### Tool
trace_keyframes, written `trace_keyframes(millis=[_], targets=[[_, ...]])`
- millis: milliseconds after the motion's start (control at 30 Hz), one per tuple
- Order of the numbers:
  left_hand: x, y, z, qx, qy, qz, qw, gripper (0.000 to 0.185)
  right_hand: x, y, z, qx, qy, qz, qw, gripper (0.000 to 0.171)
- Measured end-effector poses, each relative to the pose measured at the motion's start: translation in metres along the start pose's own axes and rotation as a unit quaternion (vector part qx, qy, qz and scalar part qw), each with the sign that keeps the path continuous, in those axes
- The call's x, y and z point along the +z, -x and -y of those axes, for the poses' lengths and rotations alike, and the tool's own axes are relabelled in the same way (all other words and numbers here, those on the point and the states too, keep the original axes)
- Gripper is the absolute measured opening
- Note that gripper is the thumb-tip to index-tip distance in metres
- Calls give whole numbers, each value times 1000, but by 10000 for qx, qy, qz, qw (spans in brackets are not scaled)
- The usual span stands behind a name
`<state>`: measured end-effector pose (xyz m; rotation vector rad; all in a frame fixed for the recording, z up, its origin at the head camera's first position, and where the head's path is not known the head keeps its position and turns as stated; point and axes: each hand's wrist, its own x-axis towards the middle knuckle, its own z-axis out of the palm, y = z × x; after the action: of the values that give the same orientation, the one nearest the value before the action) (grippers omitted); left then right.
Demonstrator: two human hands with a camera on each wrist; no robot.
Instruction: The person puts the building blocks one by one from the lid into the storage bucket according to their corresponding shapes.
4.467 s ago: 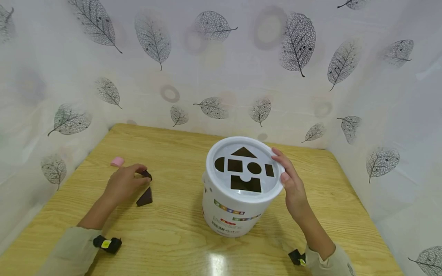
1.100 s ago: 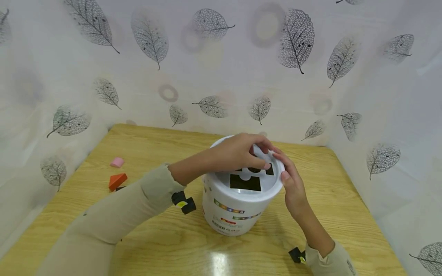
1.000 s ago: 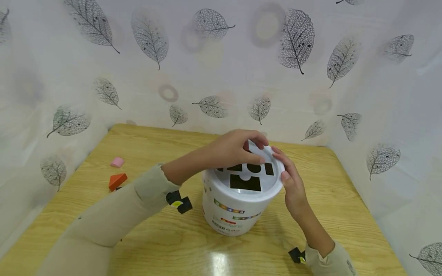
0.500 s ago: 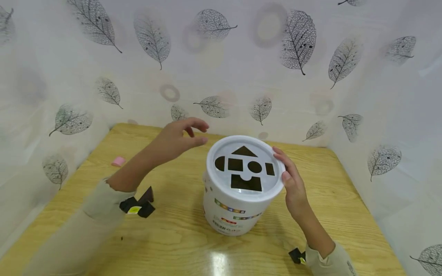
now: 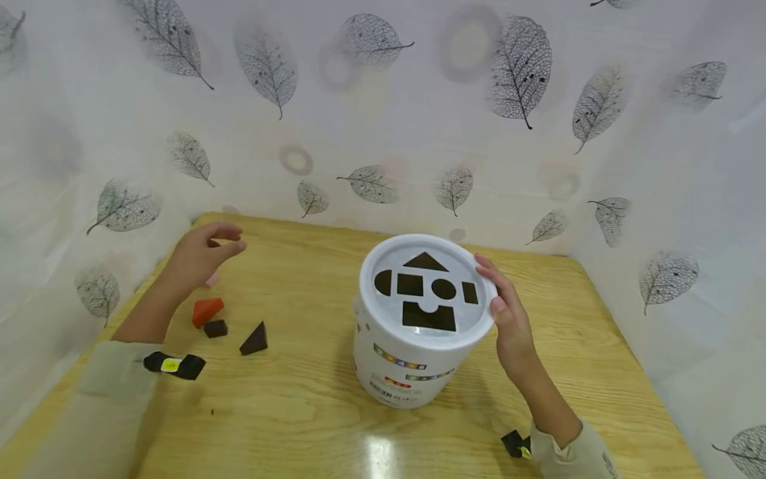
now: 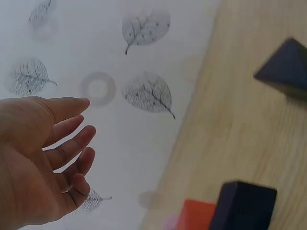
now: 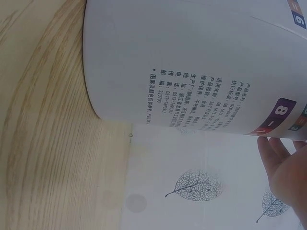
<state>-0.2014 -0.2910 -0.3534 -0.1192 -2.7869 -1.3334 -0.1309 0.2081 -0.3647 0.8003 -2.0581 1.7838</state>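
Right hand on bucket rim — left hand loose.

Left hand hovers with empty, loosely spread fingers, arm stretched forward. Right hand is raised, fingers upright and straight.

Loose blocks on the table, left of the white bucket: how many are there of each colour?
Orange-red block: 1
Dark blocks: 2, a small cube and a triangular piece
Pink block: 1, mostly hidden behind the left hand
Total: 4
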Motion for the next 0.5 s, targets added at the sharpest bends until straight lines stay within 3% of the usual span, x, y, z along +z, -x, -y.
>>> trace_keyframes(millis=[200,500], targets=[[-6,0,48,-291,-155,-209,9992,61,1,0,2,-136,-45,-4,9999,47],[-8,4,86,-585,-520,-211,9967,62,0,0,0,77,-21,-21,10000,49]])
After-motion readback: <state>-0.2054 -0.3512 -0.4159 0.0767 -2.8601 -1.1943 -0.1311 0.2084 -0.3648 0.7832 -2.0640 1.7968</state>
